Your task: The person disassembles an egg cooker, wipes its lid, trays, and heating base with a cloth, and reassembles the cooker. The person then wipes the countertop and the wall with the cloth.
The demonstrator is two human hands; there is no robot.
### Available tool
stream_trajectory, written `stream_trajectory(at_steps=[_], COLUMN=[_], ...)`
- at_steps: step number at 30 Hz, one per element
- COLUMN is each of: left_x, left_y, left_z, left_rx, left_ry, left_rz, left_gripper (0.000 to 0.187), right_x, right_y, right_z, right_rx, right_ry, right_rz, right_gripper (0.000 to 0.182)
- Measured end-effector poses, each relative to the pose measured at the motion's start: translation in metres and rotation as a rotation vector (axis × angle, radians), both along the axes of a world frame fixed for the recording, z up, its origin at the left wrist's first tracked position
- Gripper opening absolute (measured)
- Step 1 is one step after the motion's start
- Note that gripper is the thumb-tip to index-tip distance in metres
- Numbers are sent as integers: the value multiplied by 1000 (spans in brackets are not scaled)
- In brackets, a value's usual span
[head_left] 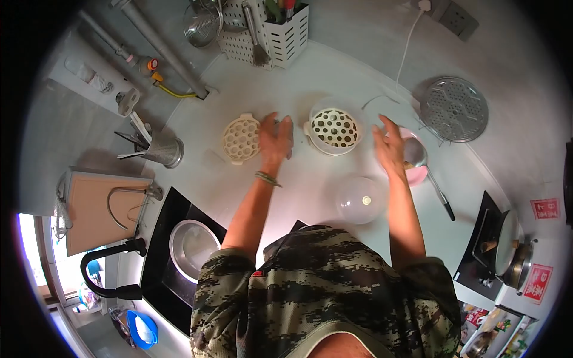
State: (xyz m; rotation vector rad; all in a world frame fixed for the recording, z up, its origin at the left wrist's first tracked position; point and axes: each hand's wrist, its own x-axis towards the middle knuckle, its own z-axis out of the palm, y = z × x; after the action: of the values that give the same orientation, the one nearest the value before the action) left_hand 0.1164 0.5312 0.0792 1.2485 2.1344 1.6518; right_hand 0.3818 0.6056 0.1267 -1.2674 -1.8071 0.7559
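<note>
My left hand [276,142] is over the counter with its fingers apart, its edge overlapping a cream round tray full of holes [240,141]. Fingers spread, my right hand [390,146] hovers beside a pink bowl [418,175] and hides part of its rim. A ladle [416,153] rests in that bowl, its dark handle reaching toward me. Between my hands stands a clear round container [335,102] with a second cream holed tray [334,127] set in it. Closer to me lies a clear lid [353,206] with a small pale knob.
A round metal steamer rack [455,109] leans against the right wall. Behind stands a white perforated utensil holder [287,39]; at left is a metal utensil cup [170,152]. The sink holds a metal basin [194,249]. A stove [482,262] is at right.
</note>
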Motion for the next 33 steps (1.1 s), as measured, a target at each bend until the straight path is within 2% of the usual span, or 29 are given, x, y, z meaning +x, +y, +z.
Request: stream_trajectory(at_steps=[1,2,3,4,6,8,10,13,14,16,17,20,23,26,27,29,30,32,33], left_x=[-24,-63,-78,-105,-138,-156,-149,-155,-154,-155,-156,-176,-197,-202,-181,-146,-131,-111,-88], left_y=[-12,-14,-28,-35,-47,-54,-52,-48,-46,-45,-43,-43,-45,-54,-58,-57,-55,-40,-27], left_z=[-2,-34,-18,-37,-64,-84,-74,-78,-81,-83,-82,-105,-88,-72,-39,13,25,27,33], left_rx=[25,81,46,-43,-272,-401,-566,-692,-714,-719,-717,-556,-394,-82,4,94,138,139,126], left_ry=[101,267,340,486,560,502,348,248,233,192,171,169,-254,-438,-545,-647,-698,-752,-757], left_rz=[33,91,74,152,265,195,174,209,223,258,280,281,183,125,133,37,-9,-338,-381], left_gripper=[43,41,39,42,48,47,46,45,46,47,48,42,33,24,28,29,30,30,28], right_x=[13,24,37,50,70,96,98,76,70,56,51,45,49,52,52,50,51,51,51], right_y=[-13,-30,-47,-60,-80,-98,-119,-142,-147,-154,-156,-162,-160,-161,-161,-161,-160,-158,-156], right_z=[5,6,6,6,-18,-46,-52,-28,-27,-22,-24,-33,-42,-50,-49,-49,-50,-51,-51], right_rx=[14,-27,-67,-107,-114,-208,-349,6,-23,-181,-182,-185,-173,-164,-157,-146,-143,-141,-143], right_ry=[46,98,147,194,243,157,168,-187,-260,-404,-474,-605,-585,-562,-556,-548,-550,-552,-549], right_rz=[-12,-40,-75,-123,-227,-275,-303,-44,56,84,99,138,141,138,138,139,141,150,156], right_gripper=[36,32,28,24,18,20,23,39,61,70,72,75,72,70,68,67,67,66,65])
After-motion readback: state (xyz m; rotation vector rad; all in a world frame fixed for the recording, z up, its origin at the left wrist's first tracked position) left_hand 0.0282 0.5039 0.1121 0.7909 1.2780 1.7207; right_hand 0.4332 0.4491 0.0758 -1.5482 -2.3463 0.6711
